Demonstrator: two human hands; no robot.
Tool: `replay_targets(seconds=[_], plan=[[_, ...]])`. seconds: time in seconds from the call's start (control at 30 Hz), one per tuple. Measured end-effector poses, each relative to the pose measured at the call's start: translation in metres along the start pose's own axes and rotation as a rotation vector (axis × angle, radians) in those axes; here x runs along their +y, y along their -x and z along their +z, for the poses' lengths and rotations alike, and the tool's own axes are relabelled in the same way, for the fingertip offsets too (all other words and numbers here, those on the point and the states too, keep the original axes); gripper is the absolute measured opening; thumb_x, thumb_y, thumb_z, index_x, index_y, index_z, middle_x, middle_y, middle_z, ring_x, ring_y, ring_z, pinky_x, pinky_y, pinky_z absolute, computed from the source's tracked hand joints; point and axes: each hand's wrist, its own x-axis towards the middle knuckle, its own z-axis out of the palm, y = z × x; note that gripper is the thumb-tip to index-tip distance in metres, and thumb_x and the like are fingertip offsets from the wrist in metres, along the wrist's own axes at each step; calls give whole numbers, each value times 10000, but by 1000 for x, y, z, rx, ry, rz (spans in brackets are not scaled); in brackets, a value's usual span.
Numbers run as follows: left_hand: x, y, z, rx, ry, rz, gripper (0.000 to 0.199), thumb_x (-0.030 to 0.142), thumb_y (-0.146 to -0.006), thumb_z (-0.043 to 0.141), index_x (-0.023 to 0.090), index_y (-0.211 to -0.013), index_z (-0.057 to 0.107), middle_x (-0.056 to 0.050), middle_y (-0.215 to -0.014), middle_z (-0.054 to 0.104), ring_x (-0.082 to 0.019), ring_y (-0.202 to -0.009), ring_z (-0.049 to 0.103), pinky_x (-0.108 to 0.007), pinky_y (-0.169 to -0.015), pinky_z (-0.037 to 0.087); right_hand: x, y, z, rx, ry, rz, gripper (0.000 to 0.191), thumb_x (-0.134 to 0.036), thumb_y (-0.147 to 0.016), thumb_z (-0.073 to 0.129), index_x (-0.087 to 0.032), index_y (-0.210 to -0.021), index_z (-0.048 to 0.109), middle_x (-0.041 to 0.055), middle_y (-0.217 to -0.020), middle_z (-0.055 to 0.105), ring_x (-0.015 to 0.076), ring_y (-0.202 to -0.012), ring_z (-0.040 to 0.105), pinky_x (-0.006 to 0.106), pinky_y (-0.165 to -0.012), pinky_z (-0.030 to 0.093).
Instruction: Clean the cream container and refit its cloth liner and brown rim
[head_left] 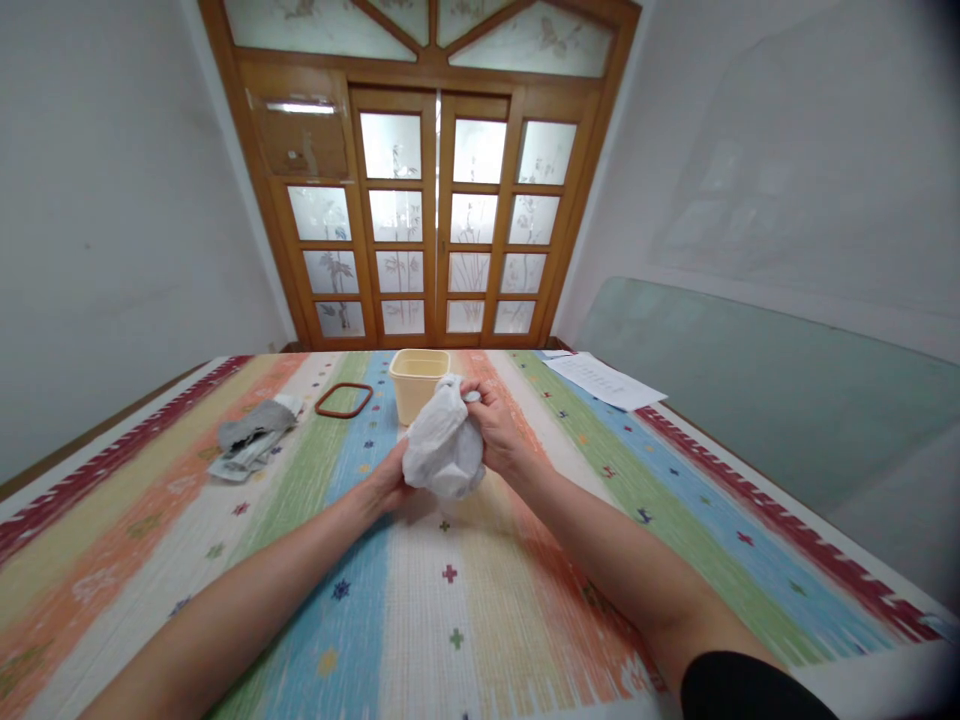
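Note:
A bunched white plastic bag (444,445) is held up over the middle of the table, between my two hands. My left hand (393,478) supports its lower left side, most of the fingers hidden behind it. With fingers closed, my right hand (491,420) pinches the bag's gathered top at the upper right. What the bag contains, if anything, I cannot make out. Just behind it stands a cream-coloured plastic bin (420,368), upright with its top uncovered. A brown rounded-square ring (343,400) lies flat to the bin's left.
Crumpled grey and white plastic packaging (256,435) lies on the left of the table. Printed paper sheets (604,380) rest at the far right. A striped cloth (420,620) covers the table; wooden glazed doors (435,220) stand beyond.

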Motion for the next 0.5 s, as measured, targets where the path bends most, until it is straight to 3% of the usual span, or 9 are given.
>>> replay_targets(seconds=[0.13,0.23,0.4,0.5], plan=[[14,0,-7,92,-30,177,454,332,-840,756,167,-1253,665,-59,-1080,790,-205,-914,732,-293,-796,595,1,-13,-12,154,-5,-69,367,-214,-601,785,-247,-940,649,-36,-846,726,162,-742,638,267,-690,495],[26,3,-4,99,-92,263,556,350,-772,780,165,-1279,645,-67,-1068,786,-242,-928,730,-329,-787,594,9,-21,-20,229,-6,-71,409,-230,-604,783,-244,-995,665,-25,-859,740,169,-752,658,280,-699,507],[37,13,8,51,-190,301,537,392,-724,794,142,-1186,677,-48,-896,768,-235,-818,720,-302,-698,562,39,-24,-26,208,48,-13,406,-316,-614,807,-225,-990,683,-11,-869,751,170,-741,660,279,-687,509],[42,16,12,29,-241,317,611,377,-715,784,142,-1262,646,-59,-995,769,-225,-877,713,-292,-745,559,55,-21,-27,188,79,40,394,-347,-628,814,-215,-982,701,-4,-885,761,162,-732,654,273,-686,509]])
